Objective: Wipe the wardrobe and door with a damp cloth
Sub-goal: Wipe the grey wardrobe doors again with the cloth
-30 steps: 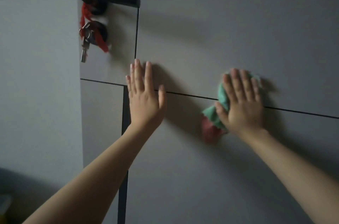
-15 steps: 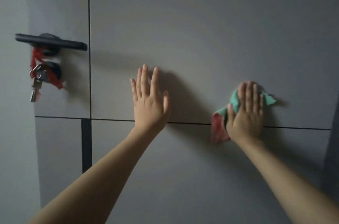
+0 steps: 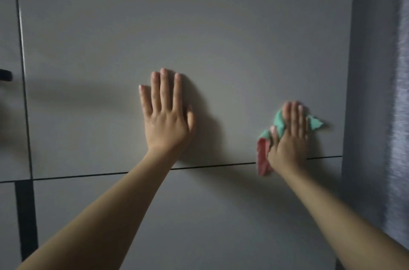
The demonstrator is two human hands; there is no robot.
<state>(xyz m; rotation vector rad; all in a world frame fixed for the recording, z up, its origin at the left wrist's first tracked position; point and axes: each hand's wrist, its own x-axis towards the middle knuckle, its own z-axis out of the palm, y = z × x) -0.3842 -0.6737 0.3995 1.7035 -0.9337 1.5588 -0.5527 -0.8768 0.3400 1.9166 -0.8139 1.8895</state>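
I have both hands on the door [image 3: 221, 26]. My left hand [image 3: 166, 119] lies flat against the big upper panel, fingers straight and slightly spread, holding nothing. My right hand [image 3: 288, 139] presses the cloth [image 3: 277, 125] onto the same panel, fingers straight over it; the cloth sits near the door's right edge, just above the dark horizontal groove [image 3: 210, 166]. Its green part pokes out on both sides of my fingers, and a pink part hangs below my thumb across the groove. The tip of the handle [image 3: 5, 75] shows at the far left edge.
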